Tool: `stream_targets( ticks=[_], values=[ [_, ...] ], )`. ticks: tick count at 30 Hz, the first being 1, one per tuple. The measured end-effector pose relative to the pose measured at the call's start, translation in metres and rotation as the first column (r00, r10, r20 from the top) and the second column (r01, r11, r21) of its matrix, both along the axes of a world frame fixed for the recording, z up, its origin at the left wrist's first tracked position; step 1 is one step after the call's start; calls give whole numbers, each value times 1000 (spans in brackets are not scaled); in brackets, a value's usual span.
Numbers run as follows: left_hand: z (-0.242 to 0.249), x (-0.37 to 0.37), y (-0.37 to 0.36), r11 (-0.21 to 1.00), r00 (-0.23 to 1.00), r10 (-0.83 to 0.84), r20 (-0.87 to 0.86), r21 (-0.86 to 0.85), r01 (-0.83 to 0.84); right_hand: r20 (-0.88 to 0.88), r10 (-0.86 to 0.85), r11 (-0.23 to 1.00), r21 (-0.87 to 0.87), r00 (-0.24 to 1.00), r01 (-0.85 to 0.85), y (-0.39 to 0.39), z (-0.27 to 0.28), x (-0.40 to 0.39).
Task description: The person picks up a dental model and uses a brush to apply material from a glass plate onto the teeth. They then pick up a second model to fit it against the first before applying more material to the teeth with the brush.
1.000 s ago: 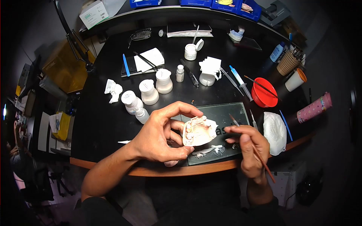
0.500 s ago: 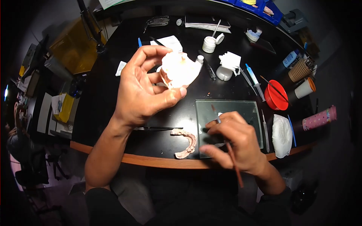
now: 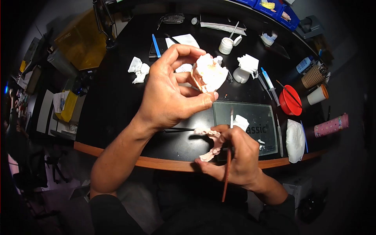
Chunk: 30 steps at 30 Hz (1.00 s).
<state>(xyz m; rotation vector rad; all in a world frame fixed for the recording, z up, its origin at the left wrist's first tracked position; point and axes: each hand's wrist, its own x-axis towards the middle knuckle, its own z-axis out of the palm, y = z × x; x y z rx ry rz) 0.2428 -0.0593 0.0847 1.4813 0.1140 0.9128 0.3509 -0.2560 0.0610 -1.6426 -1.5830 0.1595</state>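
Observation:
My left hand is closed around the sides of a pale dental cast, thumb at its lower edge and fingers behind. The light bleaches out much of its surface. Lower down, near the front edge of the desk, my right hand pinches a pinkish horseshoe-shaped dental arch model between thumb and fingertips, its row of teeth showing. A thin brush with a reddish-brown handle is also tucked in that hand, bristles pointing up. Behind the right hand lies a glass slab with a crumpled white tissue on it.
Right of the slab are a red rubber bowl, a syringe, a white wrapped pad and a pink bottle. A small open jar stands at the back. Crumpled tissue lies left, tweezers below my left hand.
My right hand has moved left and taken hold of the arch model, keeping the brush. The cast in my left hand has shifted right in view, as the whole view has shifted somewhat.

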Motion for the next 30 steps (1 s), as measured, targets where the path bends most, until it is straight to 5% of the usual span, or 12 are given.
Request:
stream_targets(
  ticks=[2, 6, 10, 17, 23, 30],
  values=[
    [-1, 1, -2, 1000, 1000, -15, -6, 14, 15, -94, 23, 992, 124, 995, -12, 2, 7, 17],
    [0, 3, -10, 993, 993, -115, -27, -44, 114, -298, -59, 996, 45, 953, 76, 3, 30, 61],
    [-5, 6, -15, 982, 981, -183, -65, -57, 179, -476, 56, 992, 126, 878, 5, 11, 42, 83],
    [-15, 10, -21, 973, 965, -229, -127, -20, 229, -289, 162, 983, 127, 944, -130, 19, 32, 97],
    [-12, 8, -26, 963, 951, -268, -157, -64, 261, -562, 293, 951, 259, 774, -172, 24, 23, 87],
    [-13, 8, -29, 969, 970, -235, -65, 63, 239, -463, 383, 911, 331, 799, -245, 24, 16, 93]
  ],
)
